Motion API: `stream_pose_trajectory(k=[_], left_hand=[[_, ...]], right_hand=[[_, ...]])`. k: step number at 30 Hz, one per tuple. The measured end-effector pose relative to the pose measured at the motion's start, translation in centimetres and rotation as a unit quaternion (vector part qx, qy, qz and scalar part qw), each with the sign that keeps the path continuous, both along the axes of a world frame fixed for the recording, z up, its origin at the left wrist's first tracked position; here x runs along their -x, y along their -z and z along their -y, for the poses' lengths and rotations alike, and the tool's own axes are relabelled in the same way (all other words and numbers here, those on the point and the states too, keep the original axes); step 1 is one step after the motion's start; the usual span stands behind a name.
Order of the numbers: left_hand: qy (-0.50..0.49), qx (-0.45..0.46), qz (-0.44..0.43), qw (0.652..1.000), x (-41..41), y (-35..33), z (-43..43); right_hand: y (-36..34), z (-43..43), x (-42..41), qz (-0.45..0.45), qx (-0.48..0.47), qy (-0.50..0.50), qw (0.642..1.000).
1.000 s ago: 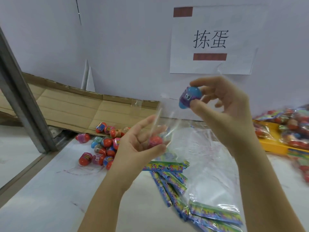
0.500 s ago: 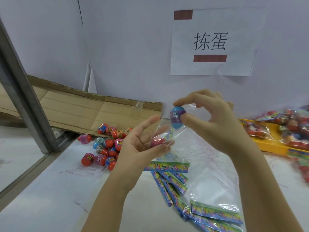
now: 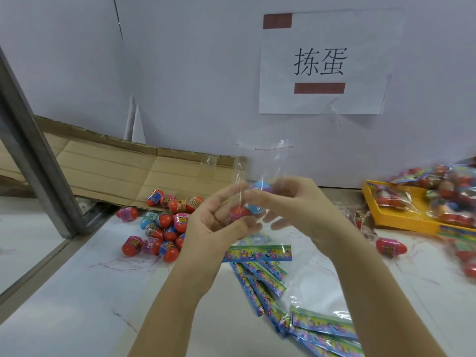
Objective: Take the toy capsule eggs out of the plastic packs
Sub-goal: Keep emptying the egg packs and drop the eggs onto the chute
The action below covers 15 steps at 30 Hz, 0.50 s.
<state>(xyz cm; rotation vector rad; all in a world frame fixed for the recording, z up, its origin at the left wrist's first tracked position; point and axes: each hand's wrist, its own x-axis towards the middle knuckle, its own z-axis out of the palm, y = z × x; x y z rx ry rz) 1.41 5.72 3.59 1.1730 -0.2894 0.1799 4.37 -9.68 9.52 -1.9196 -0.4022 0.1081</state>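
Room check first: the white tabletop (image 3: pixel 64 292) is boxed in by the white wall (image 3: pixel 206 73) at the back. A slanted grey metal post (image 3: pixel 33 140) stands on your left with flattened brown cardboard (image 3: pixel 103 171) beside it, and a yellow plastic tray (image 3: pixel 394 217) heaped with full packs (image 3: pixel 453 186) sits on your right. The pile of loose red, pink and blue capsule eggs (image 3: pixel 164 225) lies just left of your hands, and one stray red egg (image 3: pixel 390 247) lies to their right. A fan of flat clear packs (image 3: pixel 316 328) spreads under your right forearm. The widest open stretch of tabletop is at your near left.

Both hands are up together above the table, mid-frame. Your left hand (image 3: pixel 216 225) has its fingers curled and grips the clear plastic pack (image 3: pixel 260 161) low down, thumb pressing a red capsule egg (image 3: pixel 238 213) through the film. The pack's colourful header strip (image 3: pixel 257 253) hangs beneath. Your right hand (image 3: pixel 301 210) meets it, thumb and forefinger pinching a blue plastic capsule egg (image 3: pixel 261 186) right at the left fingertips. It's blurry, so I can't tell whether that blue one is inside the film or out.
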Motion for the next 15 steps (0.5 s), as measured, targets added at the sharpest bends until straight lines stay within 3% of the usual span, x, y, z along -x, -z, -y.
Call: stream_pose_trajectory(k=[7,15], left_hand=[[-0.033,0.024,-0.024,0.999,-0.2,0.1,0.5],[-0.042,0.027,-0.052,0.997,0.0,-0.1,1.1]], right_hand=[[0.1,-0.3,0.0,0.028,-0.097,-0.005,0.995],[0.1,-0.1,-0.2,0.007,-0.121,-0.007,0.993]])
